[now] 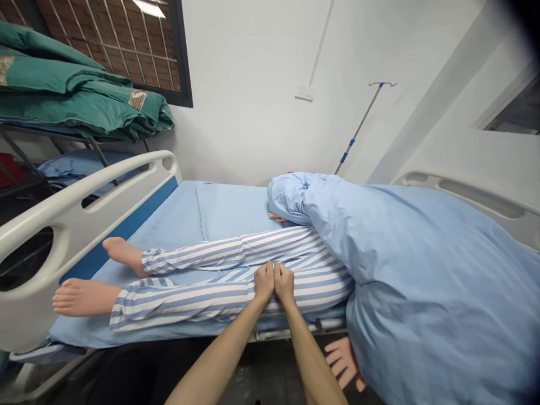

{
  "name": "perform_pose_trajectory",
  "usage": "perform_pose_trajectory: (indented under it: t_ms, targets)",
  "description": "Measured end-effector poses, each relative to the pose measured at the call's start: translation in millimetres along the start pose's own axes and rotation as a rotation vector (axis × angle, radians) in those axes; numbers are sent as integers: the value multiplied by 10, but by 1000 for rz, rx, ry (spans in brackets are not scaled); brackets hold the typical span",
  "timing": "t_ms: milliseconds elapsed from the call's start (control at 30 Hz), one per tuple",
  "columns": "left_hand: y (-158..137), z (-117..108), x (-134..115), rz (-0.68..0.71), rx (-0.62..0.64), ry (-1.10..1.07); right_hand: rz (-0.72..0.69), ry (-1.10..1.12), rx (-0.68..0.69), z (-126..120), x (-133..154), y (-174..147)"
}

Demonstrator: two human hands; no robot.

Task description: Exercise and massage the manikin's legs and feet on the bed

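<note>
Left hand point(264, 279), right hand point(284, 279) being clenched, contents unclear | blue-and-white striped cloth trousers point(202, 301) being worn below, on blue-sheeted bed point(236, 202) | probably soft, light; best grasped at loose folds

Bright light, window point(120, 42) glare, dark blurred top-right corner
</note>
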State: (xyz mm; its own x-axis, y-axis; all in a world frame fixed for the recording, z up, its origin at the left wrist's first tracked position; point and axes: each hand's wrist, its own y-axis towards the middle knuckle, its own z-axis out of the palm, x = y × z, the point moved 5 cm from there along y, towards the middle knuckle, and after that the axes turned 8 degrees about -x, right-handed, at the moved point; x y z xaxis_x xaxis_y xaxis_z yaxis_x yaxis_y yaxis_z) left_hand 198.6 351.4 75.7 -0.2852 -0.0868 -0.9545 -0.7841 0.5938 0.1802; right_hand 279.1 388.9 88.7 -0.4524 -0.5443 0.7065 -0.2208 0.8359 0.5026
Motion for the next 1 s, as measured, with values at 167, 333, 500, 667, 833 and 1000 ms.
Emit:
perform_pose_trajectory:
  t_ms: [167,333,500,667,833,1000]
  targets:
    - [0,115,-58,-109,-34,-110,79,91,-43,-50,-66,38]
    - [-74,165,-121,-53,19,-104,169,181,-97,-76,-140,49]
    - [-137,136,-124,54,76,-15,230,254,-81,-135,-61,116]
    - [-126,176,-112,91,82,68,93,220,-24,-327,94,256]
    - [-139,184,-65,82,72,27,75,106,7,-232,-73,138]
    - [-127,219,-121,17,67,-14,107,129,-8,-174,-173,73]
